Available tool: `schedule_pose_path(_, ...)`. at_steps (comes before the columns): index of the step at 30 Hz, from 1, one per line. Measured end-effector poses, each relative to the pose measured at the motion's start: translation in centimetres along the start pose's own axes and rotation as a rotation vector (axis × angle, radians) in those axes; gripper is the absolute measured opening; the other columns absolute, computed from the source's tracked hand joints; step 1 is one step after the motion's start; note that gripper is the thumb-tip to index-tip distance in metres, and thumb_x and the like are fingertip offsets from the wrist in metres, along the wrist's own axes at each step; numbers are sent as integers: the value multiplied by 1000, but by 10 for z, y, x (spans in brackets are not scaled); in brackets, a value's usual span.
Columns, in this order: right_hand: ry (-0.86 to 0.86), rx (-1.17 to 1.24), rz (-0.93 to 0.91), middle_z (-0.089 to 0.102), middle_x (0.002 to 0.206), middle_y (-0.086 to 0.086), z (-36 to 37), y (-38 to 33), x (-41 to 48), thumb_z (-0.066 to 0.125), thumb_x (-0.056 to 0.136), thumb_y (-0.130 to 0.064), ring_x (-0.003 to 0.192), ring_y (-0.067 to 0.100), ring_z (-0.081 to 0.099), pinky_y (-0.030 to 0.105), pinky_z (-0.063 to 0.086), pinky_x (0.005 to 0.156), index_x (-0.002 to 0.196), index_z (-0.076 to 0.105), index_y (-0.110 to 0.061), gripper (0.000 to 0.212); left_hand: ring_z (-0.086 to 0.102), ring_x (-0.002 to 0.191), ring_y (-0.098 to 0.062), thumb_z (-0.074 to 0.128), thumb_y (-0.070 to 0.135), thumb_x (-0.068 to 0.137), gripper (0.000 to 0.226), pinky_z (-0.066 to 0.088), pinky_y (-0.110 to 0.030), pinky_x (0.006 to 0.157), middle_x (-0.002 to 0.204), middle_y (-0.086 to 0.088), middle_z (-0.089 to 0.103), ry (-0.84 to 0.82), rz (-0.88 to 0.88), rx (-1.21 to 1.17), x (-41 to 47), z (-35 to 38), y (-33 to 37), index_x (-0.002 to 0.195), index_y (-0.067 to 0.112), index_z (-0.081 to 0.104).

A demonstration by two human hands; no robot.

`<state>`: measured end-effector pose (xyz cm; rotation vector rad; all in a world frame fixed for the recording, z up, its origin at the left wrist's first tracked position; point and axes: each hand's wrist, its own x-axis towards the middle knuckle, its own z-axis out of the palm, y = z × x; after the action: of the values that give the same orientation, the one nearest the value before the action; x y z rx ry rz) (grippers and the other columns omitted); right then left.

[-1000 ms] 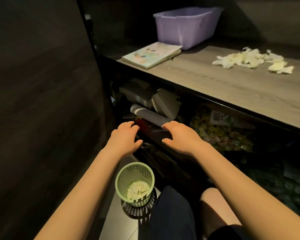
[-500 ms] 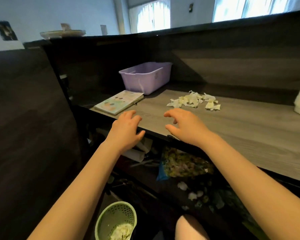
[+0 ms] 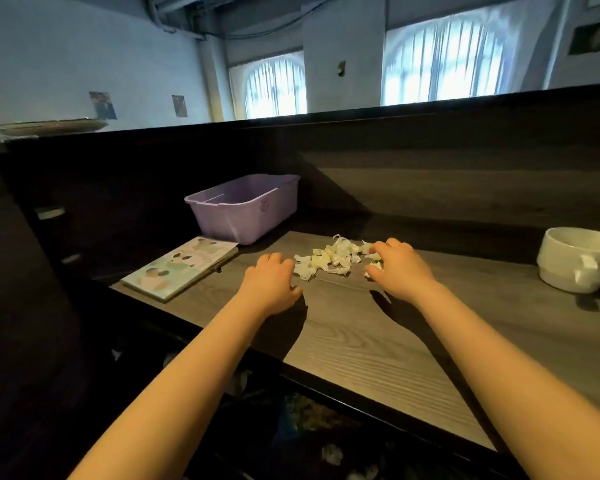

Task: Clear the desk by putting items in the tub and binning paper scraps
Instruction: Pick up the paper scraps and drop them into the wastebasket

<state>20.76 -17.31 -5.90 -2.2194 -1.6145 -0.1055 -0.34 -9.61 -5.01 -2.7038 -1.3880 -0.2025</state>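
Paper scraps [image 3: 329, 259] lay between the hands, the left hand [image 3: 271, 282] relaxed palm-down beside them, the right hand [image 3: 400, 268] curled over some, its grip indiscernible; tub [image 3: 243, 209] beyond the left hand, desk [image 3: 361, 341] edge beneath both forearms, mug [image 3: 575, 259] cut off rightward.

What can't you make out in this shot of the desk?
Head view only.
Tub floor: hidden by its near wall.
Mug: cut off by the right edge.
Whether the right hand grips paper scraps: its back hides the fingertips.
Shelf under the desk: too dark.
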Motion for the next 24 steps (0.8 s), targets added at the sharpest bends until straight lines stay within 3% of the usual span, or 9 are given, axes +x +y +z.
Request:
schedule_pose_path(5, 64, 119, 170, 48, 130, 6, 22, 29, 22, 40, 97, -44, 121, 24, 44, 39, 43, 93, 128, 50, -18, 42, 38, 128, -29, 50, 43, 90, 55, 40, -44, 101, 140, -11, 40, -37, -43, -109, 37, 23, 14, 136, 15, 37)
schedule_pose_path(13, 34, 92, 106, 41, 136, 4, 36, 40, 29, 40, 92, -58, 126, 23, 41, 38, 43, 92, 136, 43, -24, 55, 25, 139, -32, 50, 56, 86, 81, 31, -49, 109, 153, -11, 23, -16, -185, -285, 77, 53, 11, 148, 21, 12)
schedule_pose_path(18, -41, -2, -8, 41, 132, 2, 39, 34, 28, 40, 92, -58, 112, 21, 51, 37, 50, 85, 137, 41, -28, 53, 35, 133, -30, 36, 52, 94, 59, 30, -48, 106, 146, -9, 39, -21, -143, -213, 84, 62, 12, 143, 21, 29)
schedule_pose_path(21, -71, -31, -24, 44, 126, 2, 38, 31, 27, 42, 94, -51, 103, 22, 54, 38, 51, 81, 129, 47, -27, 43, 41, 124, -29, 37, 42, 96, 43, 36, -43, 99, 136, -9, 47, 43, -101, -222, 80, 62, 12, 129, 16, 47)
schedule_pose_path(24, -74, -25, -27, 46, 124, 3, 38, 28, 27, 43, 96, -43, 103, 24, 54, 36, 49, 79, 127, 47, -24, 36, 43, 116, -29, 41, 36, 96, 34, 39, -41, 93, 125, -10, 50, 111, -84, -245, 78, 63, 13, 117, 12, 54)
